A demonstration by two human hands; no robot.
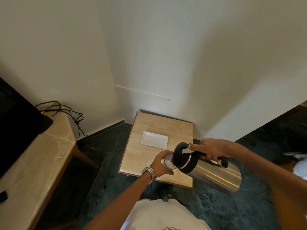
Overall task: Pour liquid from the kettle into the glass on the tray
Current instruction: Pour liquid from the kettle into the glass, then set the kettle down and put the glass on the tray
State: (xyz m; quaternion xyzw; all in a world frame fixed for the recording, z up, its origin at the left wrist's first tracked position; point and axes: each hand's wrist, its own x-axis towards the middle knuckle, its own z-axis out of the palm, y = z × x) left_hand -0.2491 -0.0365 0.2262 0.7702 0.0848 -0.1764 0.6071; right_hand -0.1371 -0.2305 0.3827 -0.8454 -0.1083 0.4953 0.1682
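Head view, landmark = the white tray [154,139].

Containers:
- tray: rectangular, white, lies flat on the small stone-top table [141,156]. Nothing in it.
- glass [168,161]: not on the tray. It's in my left hand [162,163], just off the tray's near right corner, above the table top. Fingers wrapped round its side, closed grip. Inside looks pale and bubbly; can't tell the level.
- kettle [207,170]: steel body, black top and black handle, tipped almost horizontal, to the near right of the tray. Its black mouth end sits right against the glass rim, partly covering it. Base end hangs out past the table's right edge, over the dark floor [93,171].
- my right hand [210,150]: closed round the kettle handle, thumb pressed on the lid lever.

Other:
- metal-band watch [148,174] on my left wrist.
- second, longer table [41,156] well left of the tray, carrying a black screen [18,125] with cables [66,112] trailing down behind it.
- a small dark object [3,195] at that table's near edge, can't identify.

Writing:
- red print on my white shirt [166,216] at frame bottom, cut off, unreadable.
- no legible marking on the kettle or the watch.
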